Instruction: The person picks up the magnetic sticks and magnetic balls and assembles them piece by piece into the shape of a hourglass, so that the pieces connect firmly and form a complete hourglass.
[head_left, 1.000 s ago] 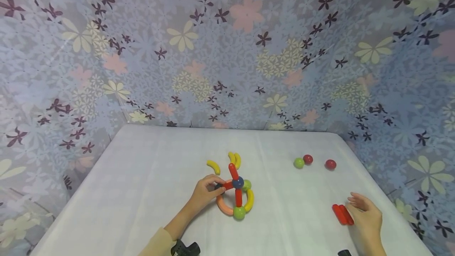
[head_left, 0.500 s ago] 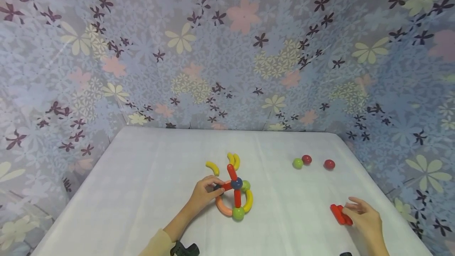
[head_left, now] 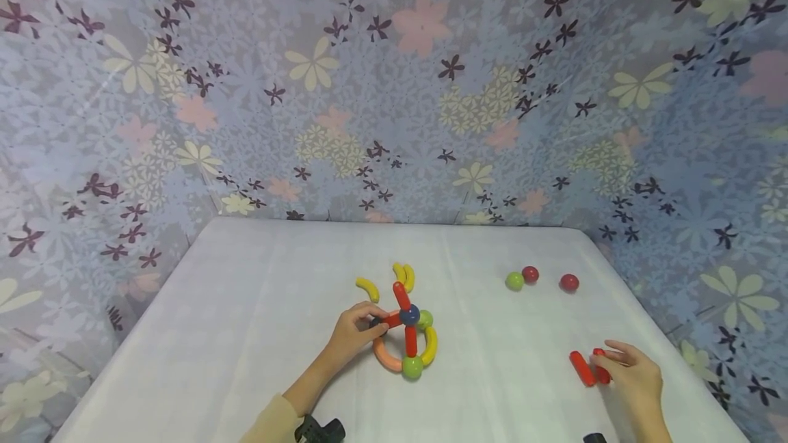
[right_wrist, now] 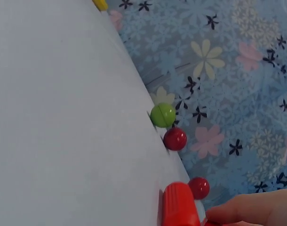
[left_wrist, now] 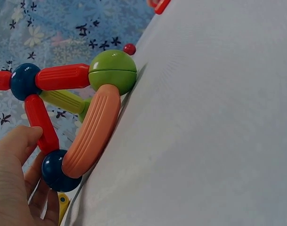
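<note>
1. Red, blue, green and orange pieces form the toy (head_left: 406, 337) at mid-table (head_left: 258, 306); the left hand (head_left: 353, 333) pinches its left red rod (left_wrist: 40, 125) beside a blue ball (left_wrist: 56, 169).
2. Right hand (head_left: 631, 378), fingers curled, pinches one red stick (head_left: 601, 369) near the right edge; another stick (head_left: 581, 368) lies just beside it.
3. Three balls (head_left: 529, 275) lie farther back.
</note>
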`<state>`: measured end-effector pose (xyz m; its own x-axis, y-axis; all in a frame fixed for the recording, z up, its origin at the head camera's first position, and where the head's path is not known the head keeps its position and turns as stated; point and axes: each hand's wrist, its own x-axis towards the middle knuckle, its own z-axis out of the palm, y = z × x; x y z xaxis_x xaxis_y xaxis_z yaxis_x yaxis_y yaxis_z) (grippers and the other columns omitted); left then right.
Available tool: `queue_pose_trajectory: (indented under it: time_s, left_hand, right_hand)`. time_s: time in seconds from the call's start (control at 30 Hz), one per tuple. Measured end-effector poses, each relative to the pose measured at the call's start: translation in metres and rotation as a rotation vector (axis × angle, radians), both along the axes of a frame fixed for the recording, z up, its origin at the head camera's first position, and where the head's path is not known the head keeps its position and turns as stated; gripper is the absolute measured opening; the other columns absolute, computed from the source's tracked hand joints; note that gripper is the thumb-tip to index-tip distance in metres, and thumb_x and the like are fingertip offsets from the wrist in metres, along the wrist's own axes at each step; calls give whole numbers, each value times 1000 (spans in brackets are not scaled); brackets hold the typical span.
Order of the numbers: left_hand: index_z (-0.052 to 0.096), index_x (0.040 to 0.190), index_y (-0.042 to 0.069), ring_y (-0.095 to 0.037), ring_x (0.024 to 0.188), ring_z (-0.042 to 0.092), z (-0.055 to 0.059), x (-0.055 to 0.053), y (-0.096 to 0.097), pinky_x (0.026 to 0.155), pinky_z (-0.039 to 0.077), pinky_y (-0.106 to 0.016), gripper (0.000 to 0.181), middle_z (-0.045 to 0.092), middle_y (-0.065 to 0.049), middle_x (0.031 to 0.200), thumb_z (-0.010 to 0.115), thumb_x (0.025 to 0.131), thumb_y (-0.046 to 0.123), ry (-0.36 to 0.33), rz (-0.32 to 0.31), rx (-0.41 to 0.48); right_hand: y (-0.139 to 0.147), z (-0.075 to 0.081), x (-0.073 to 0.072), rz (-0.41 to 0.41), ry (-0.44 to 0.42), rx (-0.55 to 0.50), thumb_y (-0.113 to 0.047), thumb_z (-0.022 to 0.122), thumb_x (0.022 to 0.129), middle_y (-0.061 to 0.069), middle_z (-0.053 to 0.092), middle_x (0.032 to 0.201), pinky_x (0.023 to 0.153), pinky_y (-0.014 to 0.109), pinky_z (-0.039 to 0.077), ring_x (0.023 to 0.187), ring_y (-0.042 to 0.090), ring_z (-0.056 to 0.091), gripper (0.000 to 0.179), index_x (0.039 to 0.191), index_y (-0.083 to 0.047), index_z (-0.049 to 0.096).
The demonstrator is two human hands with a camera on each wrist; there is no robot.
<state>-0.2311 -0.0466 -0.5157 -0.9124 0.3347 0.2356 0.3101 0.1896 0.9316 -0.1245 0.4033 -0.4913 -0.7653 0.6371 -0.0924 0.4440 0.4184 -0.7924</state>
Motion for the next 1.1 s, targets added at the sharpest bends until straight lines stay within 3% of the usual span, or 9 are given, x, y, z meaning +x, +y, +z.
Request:
queue_pose_trajectory:
  time_s: [0.17, 0.3, 0.4, 0.5, 0.57, 0.67, 0.8, 0.97, 1.1]
  left_hand:
    - [71, 97, 14, -18, 99, 57, -5, -4, -1, 83, 47, -21, 13, 69, -3, 101, 71, 84, 15, -15, -5, 19]
    - [71, 98, 12, -22, 100, 57, -4, -3, -3, 83, 47, -22, 14, 69, -5, 102, 71, 84, 13, -19, 19, 4]
    - [71, 99, 9, -28, 102, 56, 1, 0, -4, 84, 47, -24, 15, 69, -9, 104, 70, 84, 10, -29, 20, -4]
    - [70, 101, 4, -32, 104, 55, 13, 5, -3, 86, 47, -27, 17, 69, -13, 105, 68, 85, 9, -30, -11, -4]
    - [69, 101, 2, -31, 104, 55, 21, 9, -3, 87, 47, -28, 17, 69, -14, 105, 68, 85, 9, -33, -33, -8]
    - [69, 101, 2, -26, 103, 56, 28, 13, -3, 87, 47, -27, 17, 69, -14, 105, 68, 85, 9, -21, -39, -7]
    - [70, 100, 3, -21, 101, 57, 30, 15, -3, 87, 48, -28, 16, 69, -13, 104, 68, 85, 9, -14, -37, -10]
    - [70, 98, 3, -22, 98, 57, 29, 15, -2, 86, 49, -30, 14, 69, -13, 102, 68, 85, 6, -3, -29, -17]
    - [70, 98, 7, -17, 98, 56, 11, 5, -1, 86, 48, -29, 13, 70, -11, 101, 68, 84, 8, 8, -10, -16]
  right_hand:
    - [-16, 11, -7, 15, 96, -19, -11, 65, 85, -30, 54, 71, 56, 12, 49, 62, -18, 47, 46, 127, 3, 54]
    - [-40, 20, -20, 97, 161, 1, -13, 66, 87, -38, 46, 71, 61, 9, 46, 68, -19, 46, 42, 126, 0, 56]
    - [-60, 25, -32, 150, 211, -11, -13, 67, 87, -37, 49, 75, 64, 8, 45, 73, -18, 48, 41, 125, -2, 57]
    - [-78, 28, -44, 172, 272, -10, -11, 68, 86, -34, 51, 79, 66, 7, 44, 75, -17, 49, 38, 122, -3, 58]
    - [-91, 30, -52, 177, 314, -7, -9, 69, 85, -28, 54, 83, 67, 5, 43, 75, -16, 49, 36, 119, -3, 60]
    - [-113, 34, -64, 211, 359, -13, -6, 69, 84, -10, 63, 93, 68, 5, 43, 76, -15, 50, 33, 116, -1, 61]
    - [-144, 41, -76, 267, 379, -73, -6, 69, 84, 7, 63, 106, 70, 7, 45, 81, -10, 53, 32, 114, -3, 62]
    - [-179, 55, -86, 332, 369, -183, -10, 70, 84, 6, 59, 110, 74, 10, 47, 85, -6, 56, 34, 116, -7, 61]
    - [-204, 67, -87, 408, 407, -254, -9, 71, 83, 6, 59, 109, 77, 13, 50, 88, -1, 59, 35, 116, -7, 61]
